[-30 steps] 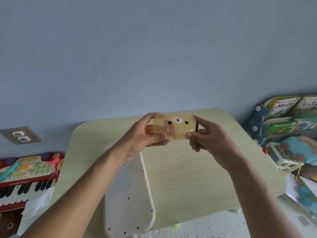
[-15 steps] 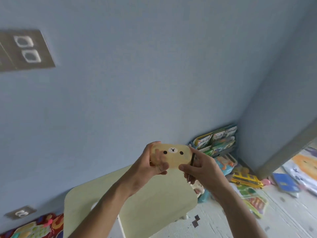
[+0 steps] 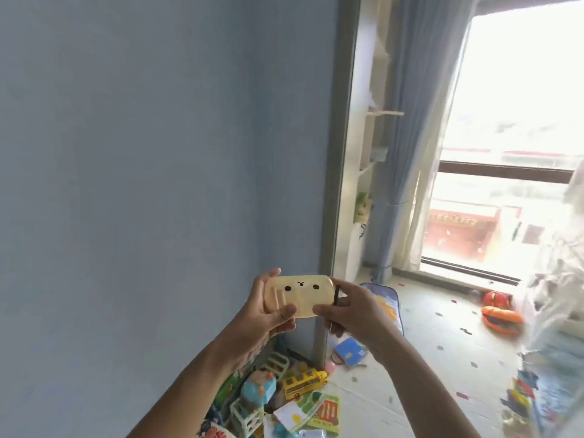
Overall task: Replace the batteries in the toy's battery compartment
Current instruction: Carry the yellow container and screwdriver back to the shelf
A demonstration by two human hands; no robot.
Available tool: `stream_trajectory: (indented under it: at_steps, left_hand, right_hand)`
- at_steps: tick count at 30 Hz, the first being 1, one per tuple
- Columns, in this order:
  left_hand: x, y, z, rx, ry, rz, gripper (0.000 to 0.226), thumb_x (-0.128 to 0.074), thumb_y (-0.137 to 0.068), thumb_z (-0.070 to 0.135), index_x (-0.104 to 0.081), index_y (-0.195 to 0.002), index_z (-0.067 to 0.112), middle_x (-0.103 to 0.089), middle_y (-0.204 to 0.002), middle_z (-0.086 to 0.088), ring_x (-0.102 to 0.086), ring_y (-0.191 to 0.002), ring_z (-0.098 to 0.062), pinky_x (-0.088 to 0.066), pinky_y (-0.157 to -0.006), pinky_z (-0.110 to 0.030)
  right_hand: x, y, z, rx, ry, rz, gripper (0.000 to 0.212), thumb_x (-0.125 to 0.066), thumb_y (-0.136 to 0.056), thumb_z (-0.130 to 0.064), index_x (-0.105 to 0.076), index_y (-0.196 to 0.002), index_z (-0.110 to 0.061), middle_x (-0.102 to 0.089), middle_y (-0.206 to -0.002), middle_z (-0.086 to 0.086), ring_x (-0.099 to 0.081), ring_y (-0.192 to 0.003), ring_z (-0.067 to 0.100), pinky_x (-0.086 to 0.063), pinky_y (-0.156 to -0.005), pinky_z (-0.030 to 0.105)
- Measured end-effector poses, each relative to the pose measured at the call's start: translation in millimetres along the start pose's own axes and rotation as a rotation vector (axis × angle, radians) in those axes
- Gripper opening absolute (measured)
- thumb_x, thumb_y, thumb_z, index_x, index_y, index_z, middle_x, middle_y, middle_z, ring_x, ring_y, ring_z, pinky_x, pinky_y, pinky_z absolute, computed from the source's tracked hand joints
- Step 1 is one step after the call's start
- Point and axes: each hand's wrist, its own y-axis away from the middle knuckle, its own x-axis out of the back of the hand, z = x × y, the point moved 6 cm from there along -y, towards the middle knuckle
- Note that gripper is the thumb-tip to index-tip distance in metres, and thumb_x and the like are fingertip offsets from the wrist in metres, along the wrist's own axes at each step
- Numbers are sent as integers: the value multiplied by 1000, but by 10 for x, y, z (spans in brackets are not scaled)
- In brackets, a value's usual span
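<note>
The toy (image 3: 300, 295) is a flat, oblong piece of pale yellow, slightly see-through plastic with rounded corners. On the side turned to the camera it has a small face: two black round eyes and, between them, a small black mark like a nose and mouth. On its left part there are a few raised ribs or grooves in the plastic. The battery compartment is not visible from this side. The toy is held up in the air in front of the blue wall (image 3: 142, 184), with its long side level, above the toys that lie on the floor (image 3: 442, 343). The left hand (image 3: 265, 314) holds its left end: the thumb presses on the lower front edge and the other fingers are curled around behind it. The right hand (image 3: 350, 311) holds the right end, with the thumb on the lower front edge and the other fingers closed behind. In this same hand there is also a thin dark tool (image 3: 337, 297), which stands almost upright just beside the right end of the toy; what kind of tool it is I cannot tell. On the floor below are a yellow toy bus (image 3: 305, 379), and to the right a bright window (image 3: 512, 121) with a blue curtain (image 3: 407, 153).
</note>
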Motion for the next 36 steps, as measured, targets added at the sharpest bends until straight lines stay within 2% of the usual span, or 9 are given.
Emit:
stream_trajectory:
  at_steps: [4, 9, 14, 18, 21, 25, 28, 32, 36]
  left_hand:
    - [-1168, -967, -12, 4, -28, -116, 75, -79, -79, 14, -41, -141, 35, -58, -129, -18, -66, -111, -36, -58, -92, -40]
    - [-2409, -2024, -104, 42, -8, -233, 115, -99, -44, 38, -39, -142, 31, -59, -127, -23, -66, -111, -40, -58, -93, -42]
    - [-3237, -3066, -282, 57, -5, -348, 101, -97, -52, 40, -42, -136, 36, -53, -134, -23, -61, -119, -44, -52, -102, -54]
    - [-3674, -3972, -516, 40, -31, -387, 76, -86, -76, 23, -42, -136, 39, -50, -134, -17, -60, -119, -40, -54, -99, -51]
    - [-3955, -4748, -668, 13, -49, -419, 75, -79, -84, 17, -36, -142, 38, -49, -133, -13, -61, -118, -35, -59, -94, -39]
    - [-4241, -5886, -693, -16, -56, -432, 82, -82, -81, 21, -34, -145, 38, -51, -130, -12, -64, -115, -33, -59, -92, -38]
    - [-4389, -6659, -630, -23, -69, -413, 86, -83, -80, 21, -32, -146, 38, -55, -128, -10, -66, -113, -32, -60, -88, -34]
    - [-4506, -7695, -610, -59, -121, -345, 92, -83, -79, 21, -29, -153, 27, -60, -126, -9, -68, -108, -30, -61, -83, -33]
    - [-4607, -8750, -669, -51, -86, -279, 117, -93, -57, 39, -30, -154, 27, -61, -125, -7, -68, -107, -28, -61, -80, -30]
  right_hand:
    - [1363, -130, 236, -8, 2, 136, 42, -79, -82, -7, -59, -109, -32, -72, -62, 6, -60, -50, 15, -54, -54, 28]
    - [2826, -353, 627, -18, -34, 267, 48, -81, -80, -4, -64, -121, -21, -70, -62, 7, -60, -50, 16, -51, -49, 26]
    - [3872, -735, 1036, -21, -69, 333, 43, -79, -80, -1, -67, -118, -18, -69, -60, 11, -60, -50, 19, -50, -47, 27]
    - [4537, -1260, 1408, -41, -25, 377, 43, -79, -81, -3, -65, -120, -14, -70, -60, 9, -63, -50, 17, -51, -47, 24]
    - [5039, -1792, 1675, -58, 3, 419, 36, -80, -82, -5, -66, -114, -11, -71, -62, 11, -64, -52, 20, -52, -48, 26]
    - [5709, -2611, 1914, -68, -6, 489, 38, -81, -80, -9, -68, -116, -11, -73, -70, 19, -65, -55, 22, -54, -52, 28]
    - [6180, -3252, 2001, -73, -37, 479, 34, -80, -81, -7, -70, -113, -10, -70, -66, 18, -61, -54, 24, -50, -49, 29]
    - [6753, -4146, 2151, -73, -72, 443, 25, -79, -82, -4, -70, -105, -11, -67, -64, 16, -58, -52, 21, -48, -47, 26]
    - [7347, -5183, 2397, -42, -96, 344, 24, -77, -83, -1, -70, -100, -17, -65, -63, 14, -56, -52, 23, -48, -47, 27]
